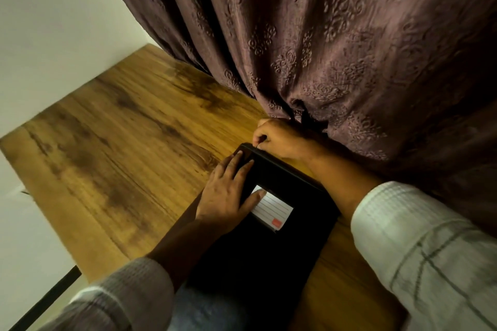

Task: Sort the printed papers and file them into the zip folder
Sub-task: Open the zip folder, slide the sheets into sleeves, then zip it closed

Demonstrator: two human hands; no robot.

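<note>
Two hands are working the zip folder (269, 250), which is lying flat on the wooden table (121, 142). The left hand (228, 196) is pressing straight fingers (239, 166) on its cover. The right hand (279, 140) is pinching what is likely the zipper pull (261, 143) at its far corner. The next move is calling for steady travel along its edge. The curtain (349, 48) is crowding that corner.

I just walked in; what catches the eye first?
A black folder lies on the wooden table, a white lined label on its cover. The left hand presses flat on it while the right hand pinches what looks like its zip pull at the far corner. A brown patterned curtain hangs behind, filling the top right.
</note>
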